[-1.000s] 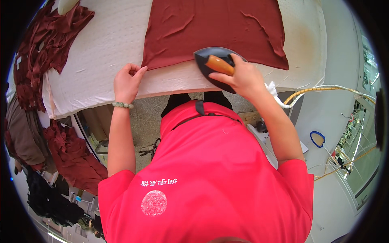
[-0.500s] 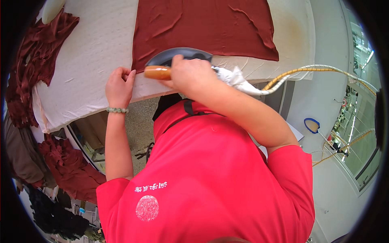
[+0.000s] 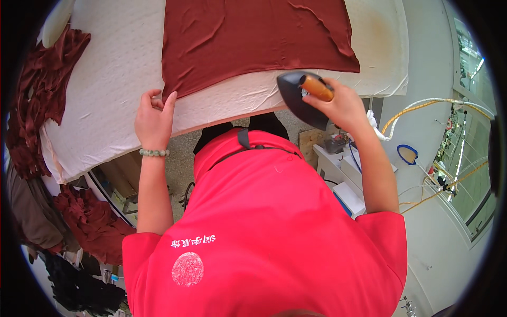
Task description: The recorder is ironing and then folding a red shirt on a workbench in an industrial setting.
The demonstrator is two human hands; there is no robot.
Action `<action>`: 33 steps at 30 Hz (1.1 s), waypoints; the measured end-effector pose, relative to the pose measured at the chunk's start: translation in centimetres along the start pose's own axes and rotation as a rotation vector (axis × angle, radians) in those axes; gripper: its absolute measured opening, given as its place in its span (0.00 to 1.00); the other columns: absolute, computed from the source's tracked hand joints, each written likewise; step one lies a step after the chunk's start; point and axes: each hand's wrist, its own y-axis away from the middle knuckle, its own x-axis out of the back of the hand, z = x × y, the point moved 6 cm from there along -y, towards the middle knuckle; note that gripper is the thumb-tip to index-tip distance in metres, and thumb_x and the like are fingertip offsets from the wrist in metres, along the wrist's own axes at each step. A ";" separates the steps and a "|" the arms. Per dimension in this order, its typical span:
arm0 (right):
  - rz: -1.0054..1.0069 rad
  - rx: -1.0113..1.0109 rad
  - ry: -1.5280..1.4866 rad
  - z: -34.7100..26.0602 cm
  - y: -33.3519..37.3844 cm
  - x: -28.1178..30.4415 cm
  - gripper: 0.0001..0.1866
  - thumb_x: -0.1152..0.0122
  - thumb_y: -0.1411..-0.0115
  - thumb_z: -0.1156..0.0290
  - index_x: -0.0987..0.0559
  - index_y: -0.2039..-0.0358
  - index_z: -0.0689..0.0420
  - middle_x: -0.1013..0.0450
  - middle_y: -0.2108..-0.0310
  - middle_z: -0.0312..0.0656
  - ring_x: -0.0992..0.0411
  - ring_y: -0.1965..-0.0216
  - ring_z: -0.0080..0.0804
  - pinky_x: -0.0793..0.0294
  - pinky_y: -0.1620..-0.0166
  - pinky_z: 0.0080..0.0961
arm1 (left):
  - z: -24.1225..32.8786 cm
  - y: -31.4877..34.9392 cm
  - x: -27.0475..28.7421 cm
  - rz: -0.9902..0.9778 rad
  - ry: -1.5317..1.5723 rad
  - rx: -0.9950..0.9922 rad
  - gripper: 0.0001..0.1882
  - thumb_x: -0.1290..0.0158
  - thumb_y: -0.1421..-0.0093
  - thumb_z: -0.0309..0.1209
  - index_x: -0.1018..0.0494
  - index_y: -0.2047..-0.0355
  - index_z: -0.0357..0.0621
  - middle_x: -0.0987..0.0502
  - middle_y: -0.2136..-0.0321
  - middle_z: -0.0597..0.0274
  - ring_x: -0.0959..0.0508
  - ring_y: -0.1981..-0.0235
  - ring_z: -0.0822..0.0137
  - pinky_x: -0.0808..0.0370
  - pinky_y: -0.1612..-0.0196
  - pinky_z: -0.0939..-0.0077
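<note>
My right hand (image 3: 343,105) is wrapped round the orange-brown handle of a dark iron (image 3: 301,100). The iron is held at the near edge of the padded white table, its body turned and partly past that edge. A dark red fabric piece (image 3: 253,42) lies spread over the table, with several wrinkles at its far left and along its right side. Beside its near left corner is my left hand (image 3: 153,121), thumb and fingers apart, the thumb tip by the corner. That wrist wears a bead bracelet.
The white-covered table (image 3: 116,63) runs across the front. Bunched dark red garments (image 3: 47,90) hang at its left end, with more dark red cloth (image 3: 92,227) below. A yellow-and-white hose (image 3: 422,105) loops at the right. A white cabinet (image 3: 343,164) stands below the table's right.
My right hand has carried the iron rightward, off the fabric's near left edge, and turned it. My left hand stays by the corner, its thumb and fingers further apart. The view has shifted slightly.
</note>
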 end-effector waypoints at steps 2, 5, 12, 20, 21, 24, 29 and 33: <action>0.041 0.002 -0.101 0.7 -0.3 -0.2 0.38 0.30 0.43 0.41 0.24 0.47 0.63 0.19 0.61 0.57 0.19 0.56 0.53 0.22 0.52 0.41 | -0.6 -0.3 -0.3 -0.087 0.003 0.034 0.16 0.34 0.40 0.42 0.22 0.67 0.42 0.22 0.77 0.62 0.22 0.76 0.64 0.25 0.69 0.67; 0.225 -0.015 -0.317 0.6 -2.6 -0.4 0.35 0.27 0.44 0.45 0.22 0.49 0.64 0.19 0.61 0.56 0.19 0.56 0.52 0.22 0.52 0.39 | -1.4 -1.0 -1.2 -0.259 0.021 0.093 0.16 0.34 0.39 0.41 0.23 0.66 0.41 0.22 0.78 0.65 0.24 0.78 0.69 0.26 0.71 0.72; -0.085 0.217 -0.021 -10.3 -2.0 -4.3 0.32 0.29 0.42 0.47 0.22 0.50 0.62 0.19 0.62 0.57 0.20 0.57 0.56 0.21 0.53 0.44 | -1.9 -0.4 -1.1 -0.302 0.604 0.200 0.13 0.37 0.35 0.37 0.24 0.68 0.40 0.27 0.80 0.74 0.30 0.81 0.82 0.33 0.77 0.85; 0.088 0.151 -0.127 -5.9 -4.6 -0.2 0.32 0.29 0.43 0.46 0.22 0.52 0.62 0.19 0.64 0.55 0.20 0.60 0.56 0.21 0.57 0.44 | -2.7 0.1 -1.2 -0.227 0.505 0.211 0.14 0.36 0.35 0.37 0.25 0.68 0.40 0.28 0.81 0.74 0.31 0.82 0.82 0.35 0.78 0.85; 0.083 0.158 -0.123 -4.5 -5.7 0.3 0.32 0.29 0.43 0.46 0.22 0.52 0.62 0.19 0.64 0.55 0.20 0.60 0.56 0.21 0.57 0.44 | -2.9 0.1 -1.3 -0.222 0.507 0.219 0.14 0.36 0.35 0.37 0.25 0.68 0.40 0.28 0.81 0.74 0.31 0.82 0.82 0.35 0.78 0.85; 0.239 0.055 -0.216 -1.0 -7.3 2.1 0.34 0.28 0.44 0.44 0.21 0.50 0.61 0.18 0.62 0.55 0.19 0.59 0.55 0.21 0.56 0.42 | -2.6 0.0 -1.5 -0.214 0.398 0.245 0.12 0.36 0.36 0.36 0.24 0.66 0.40 0.24 0.75 0.69 0.28 0.78 0.78 0.32 0.75 0.80; 0.021 0.211 0.029 0.3 -6.4 1.6 0.37 0.28 0.45 0.43 0.24 0.45 0.59 0.18 0.61 0.54 0.19 0.56 0.53 0.21 0.53 0.41 | 5.8 1.8 -0.6 0.307 -0.206 -0.356 0.13 0.37 0.37 0.31 0.22 0.55 0.40 0.21 0.57 0.57 0.21 0.57 0.61 0.25 0.54 0.65; -0.048 0.225 -0.002 2.8 -5.5 1.5 0.40 0.27 0.45 0.44 0.26 0.41 0.58 0.19 0.59 0.55 0.20 0.54 0.53 0.22 0.52 0.40 | 15.2 3.4 -7.7 0.182 -0.168 -0.675 0.18 0.39 0.39 0.30 0.23 0.49 0.41 0.21 0.50 0.55 0.23 0.46 0.52 0.29 0.40 0.57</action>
